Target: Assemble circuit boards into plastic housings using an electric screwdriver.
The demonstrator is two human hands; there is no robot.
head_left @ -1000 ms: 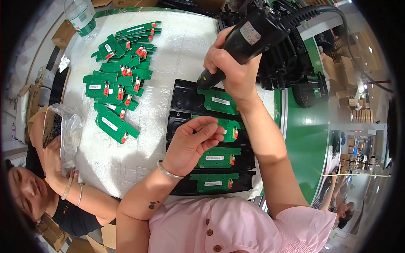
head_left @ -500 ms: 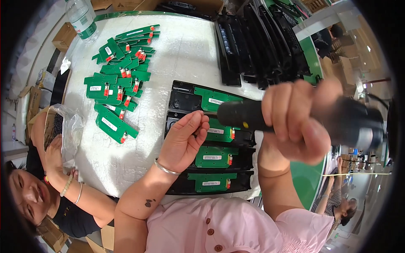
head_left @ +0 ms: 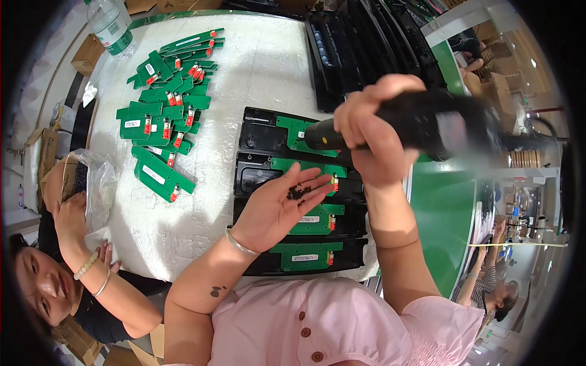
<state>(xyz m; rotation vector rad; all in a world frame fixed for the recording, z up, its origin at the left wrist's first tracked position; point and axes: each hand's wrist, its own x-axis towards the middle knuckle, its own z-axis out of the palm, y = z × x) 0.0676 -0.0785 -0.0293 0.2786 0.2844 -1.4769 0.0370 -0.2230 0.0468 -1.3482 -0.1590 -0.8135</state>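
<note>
My left hand (head_left: 271,210) is palm up with its fingers stretched out. A small heap of tiny black screws (head_left: 299,192) lies on its fingers. My right hand (head_left: 375,137) is wrapped round a black electric screwdriver (head_left: 427,119), partly blurred. Its nose points left, above the green circuit board (head_left: 287,125) in the farthest black plastic panel (head_left: 256,135); whether it touches cannot be seen. Nearer me lie several more such panels in a row, each with a green board (head_left: 308,256) carrying a red-and-white connector. My left hand partly covers the middle ones.
Loose green circuit boards (head_left: 143,125) are heaped on the white-covered table (head_left: 201,226) at left. A bottle (head_left: 110,30) stands at the far left corner. Black plastic parts (head_left: 372,49) are stacked at the back. Another person's arm (head_left: 91,268) rests by a clear plastic bag (head_left: 101,183).
My left hand has uncurled from a pinch near the screwdriver tip to a flat palm showing screws. The screwdriver has moved left and away from me, toward the farthest panel.
</note>
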